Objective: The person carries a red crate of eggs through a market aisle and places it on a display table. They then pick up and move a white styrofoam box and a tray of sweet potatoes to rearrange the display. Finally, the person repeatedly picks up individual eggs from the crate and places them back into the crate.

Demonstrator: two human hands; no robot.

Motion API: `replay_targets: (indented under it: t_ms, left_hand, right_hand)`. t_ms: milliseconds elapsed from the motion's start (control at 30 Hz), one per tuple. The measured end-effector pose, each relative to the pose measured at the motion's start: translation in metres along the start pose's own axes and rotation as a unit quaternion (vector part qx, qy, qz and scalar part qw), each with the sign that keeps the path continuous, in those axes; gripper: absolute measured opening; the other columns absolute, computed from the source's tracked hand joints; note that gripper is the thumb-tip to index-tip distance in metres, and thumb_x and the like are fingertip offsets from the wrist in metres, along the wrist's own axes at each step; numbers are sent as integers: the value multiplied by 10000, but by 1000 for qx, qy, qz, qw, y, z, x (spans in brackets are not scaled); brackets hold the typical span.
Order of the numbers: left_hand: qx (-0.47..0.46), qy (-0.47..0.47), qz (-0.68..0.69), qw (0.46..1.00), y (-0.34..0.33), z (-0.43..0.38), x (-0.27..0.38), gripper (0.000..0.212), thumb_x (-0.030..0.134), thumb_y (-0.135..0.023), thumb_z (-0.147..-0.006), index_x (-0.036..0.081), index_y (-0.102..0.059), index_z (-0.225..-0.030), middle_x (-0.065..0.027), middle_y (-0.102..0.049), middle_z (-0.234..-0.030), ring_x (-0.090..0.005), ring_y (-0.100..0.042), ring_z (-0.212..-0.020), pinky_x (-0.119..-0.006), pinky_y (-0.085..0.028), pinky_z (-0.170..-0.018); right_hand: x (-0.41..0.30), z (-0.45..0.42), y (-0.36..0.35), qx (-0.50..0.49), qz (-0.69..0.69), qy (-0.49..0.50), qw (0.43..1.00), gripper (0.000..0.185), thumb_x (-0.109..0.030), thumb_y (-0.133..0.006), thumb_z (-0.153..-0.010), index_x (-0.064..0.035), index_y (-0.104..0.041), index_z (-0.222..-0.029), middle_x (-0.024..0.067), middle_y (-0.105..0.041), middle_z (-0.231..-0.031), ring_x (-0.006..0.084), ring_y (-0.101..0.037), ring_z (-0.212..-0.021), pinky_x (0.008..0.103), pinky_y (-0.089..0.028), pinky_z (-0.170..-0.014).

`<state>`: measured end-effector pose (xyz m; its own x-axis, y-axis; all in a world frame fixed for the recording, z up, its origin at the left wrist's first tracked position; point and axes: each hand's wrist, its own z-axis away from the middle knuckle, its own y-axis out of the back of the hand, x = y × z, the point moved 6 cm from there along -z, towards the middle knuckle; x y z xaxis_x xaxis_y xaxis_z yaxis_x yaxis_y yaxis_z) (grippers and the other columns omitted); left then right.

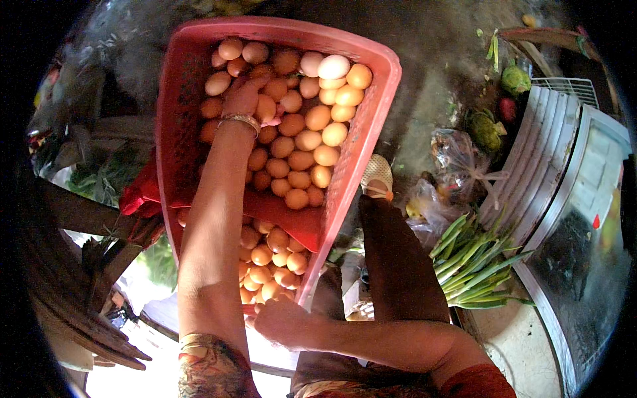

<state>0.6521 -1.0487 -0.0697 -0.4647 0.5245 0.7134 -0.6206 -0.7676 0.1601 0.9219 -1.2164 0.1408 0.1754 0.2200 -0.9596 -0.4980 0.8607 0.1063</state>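
A red plastic basket (pixel 366 144) holds many brown eggs (pixel 301 160), with a few paler ones among them. Across its inside lies a red cloth (pixel 286 214), parting the far eggs from a nearer group (pixel 271 253). My left hand (pixel 243 99), with a bangle at the wrist, reaches into the far part. Its thumb and fingers curl about a brown egg (pixel 265 108); other fingertips are hidden among the eggs. My right hand (pixel 278 321) is closed at the basket's near end, apparently on the rim, where the hand itself covers the contact.
To the right lie green onions (pixel 470 271), knotted clear plastic bags (pixel 450 154) and round green vegetables (pixel 515 80). A white ribbed panel (pixel 532 159) and a glass-fronted case (pixel 572 258) stand beyond. Weathered wooden boards (pixel 84 308) are at left. A sandalled foot (pixel 377 174) rests beside the basket.
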Motion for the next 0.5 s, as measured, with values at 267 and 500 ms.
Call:
replay_targets:
  t_ms: [267, 500]
  left_hand:
    - [-57, 81, 115, 988, -3, 21, -15, 558, 195, -636, -880, 162, -420, -1394, -75, -536, -1265, -261, -633, -899, -435, -549, -471]
    - [-157, 36, 256, 953, 13, 48, -21, 403, 270, -632, -913, 171, -499, -1280, -47, -602, -1059, -226, -621, -724, -358, -476, -457]
  right_hand:
    - [2, 3, -1, 26, 33, -20, 999, 286, -213, -462, -970, -28, -681, -966, 138, -675, -846, 277, -677, -799, 514, -507, -670]
    - [-3, 4, -5, 13, 38, 2, 999, 201, -157, -522, -899, -45, -658, -998, 141, -656, -812, 284, -677, -734, 456, -510, -598]
